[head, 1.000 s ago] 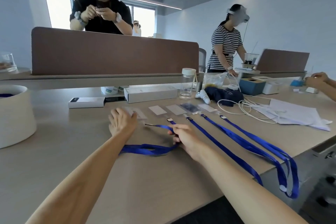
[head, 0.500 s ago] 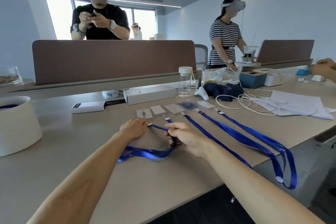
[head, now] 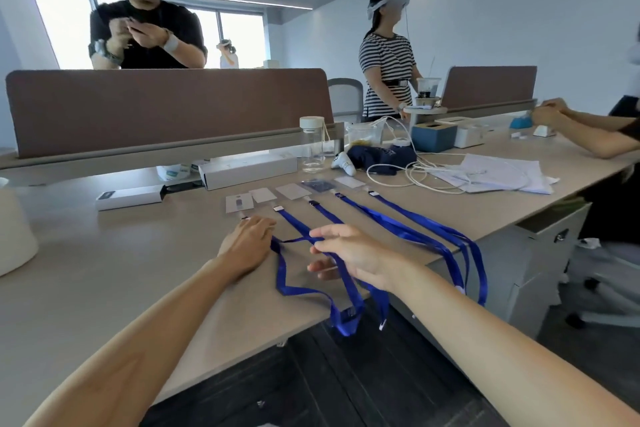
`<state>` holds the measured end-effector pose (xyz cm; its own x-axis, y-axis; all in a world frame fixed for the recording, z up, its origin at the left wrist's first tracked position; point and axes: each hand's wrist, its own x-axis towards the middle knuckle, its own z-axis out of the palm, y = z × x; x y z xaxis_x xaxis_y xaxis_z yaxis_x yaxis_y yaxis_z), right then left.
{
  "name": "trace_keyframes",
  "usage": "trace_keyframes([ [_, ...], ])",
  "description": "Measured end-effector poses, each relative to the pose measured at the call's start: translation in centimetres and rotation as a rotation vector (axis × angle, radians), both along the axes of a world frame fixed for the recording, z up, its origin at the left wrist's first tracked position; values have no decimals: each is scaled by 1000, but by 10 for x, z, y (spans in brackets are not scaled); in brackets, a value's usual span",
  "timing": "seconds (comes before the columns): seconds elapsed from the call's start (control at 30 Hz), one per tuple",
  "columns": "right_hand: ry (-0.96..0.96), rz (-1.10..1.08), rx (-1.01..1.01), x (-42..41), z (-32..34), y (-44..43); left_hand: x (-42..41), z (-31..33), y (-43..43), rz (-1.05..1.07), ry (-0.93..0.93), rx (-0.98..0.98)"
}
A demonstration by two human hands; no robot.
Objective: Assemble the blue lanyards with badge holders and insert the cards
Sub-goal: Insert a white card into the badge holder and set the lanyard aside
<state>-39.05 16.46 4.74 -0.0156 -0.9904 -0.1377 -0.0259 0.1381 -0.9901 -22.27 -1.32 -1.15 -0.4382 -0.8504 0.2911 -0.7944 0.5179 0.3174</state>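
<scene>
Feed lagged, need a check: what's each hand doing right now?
Left hand: closed, pinching the nearest blue lanyard near its clip end.
Right hand: open, fingers spread over the strap.

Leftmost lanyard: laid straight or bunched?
Bunched. The leftmost lanyard zigzags across the table, its loop hanging off the near edge.

Badge holders [head: 292, 190] lie behind the lanyards [head: 398, 229] on the table [head: 104, 270].

**Lanyards and badge holders laid out in a row**

4 blue lanyards [head: 398, 229] lie stretched across the worktop, loops hanging over its near edge; the leftmost lanyard [head: 304, 288] zigzags loosely. Beyond their clips lies a row of 5 badge holders and cards [head: 292, 191], flat, side by side.
</scene>
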Motion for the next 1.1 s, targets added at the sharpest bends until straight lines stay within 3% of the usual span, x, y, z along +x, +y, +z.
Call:
trace_keyframes([
  [0.17,167,-6,-2,-6,-5,9,-9,-4,3,-27,-65,59],
  [0.37,255,-162,-156,-25,2,27,-12,-1,11,-4,-122,59],
  [0.5,412,-262,-167,-38,0,39,-13,1,13,2,-150,69],
  [0.77,445,-271,-161,-52,7,62,-15,6,19,-11,-185,137],
  [0.93,623,-203,-205,-55,8,74,-11,6,22,26,-89,176],
  [1.1,701,-164,-231,-46,4,69,-7,4,37,66,49,2],
])
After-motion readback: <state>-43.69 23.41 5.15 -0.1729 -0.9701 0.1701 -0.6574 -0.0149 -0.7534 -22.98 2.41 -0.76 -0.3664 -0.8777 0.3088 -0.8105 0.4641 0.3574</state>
